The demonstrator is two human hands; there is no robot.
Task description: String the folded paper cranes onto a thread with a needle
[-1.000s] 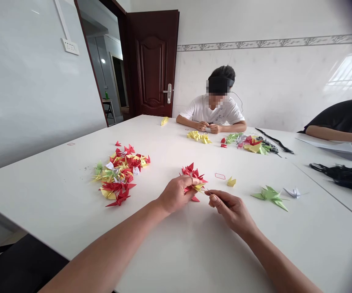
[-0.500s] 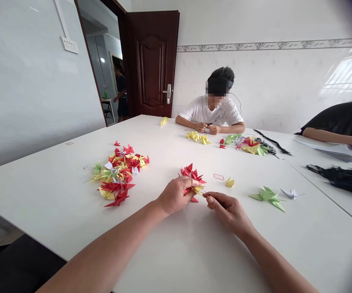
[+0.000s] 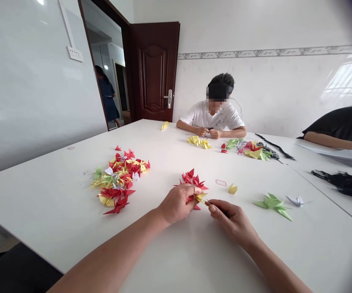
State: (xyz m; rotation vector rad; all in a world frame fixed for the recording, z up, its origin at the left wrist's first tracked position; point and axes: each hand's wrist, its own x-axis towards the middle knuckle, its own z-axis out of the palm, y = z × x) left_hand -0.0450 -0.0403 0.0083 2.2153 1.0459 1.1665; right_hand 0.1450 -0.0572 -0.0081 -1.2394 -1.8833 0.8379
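Near the middle of the white table (image 3: 163,260), my left hand (image 3: 180,202) is closed on a yellow folded paper crane (image 3: 201,197). Red paper cranes (image 3: 192,178) lie just beyond its fingers, partly hidden by them. Close on the right, my right hand (image 3: 229,215) pinches something thin, perhaps a needle or wire, whose tip meets the yellow crane. To the left spreads a pile of red, yellow, green and white cranes (image 3: 124,171). A small yellow folded piece (image 3: 232,189), a green crane (image 3: 273,204) and a white crane (image 3: 298,201) lie on the right.
Across the table sits a person in a white shirt (image 3: 215,118), with yellow cranes (image 3: 199,141) and a mixed pile (image 3: 254,149) nearby. At the right are a person in black (image 3: 341,122), papers (image 3: 337,154) and black straps (image 3: 344,183). Another person (image 3: 107,95) stands beyond the doorway.
The whole view has shifted, so the table appears slightly lower. Both hands keep nearly the same hold. The person beyond the doorway appears further left.
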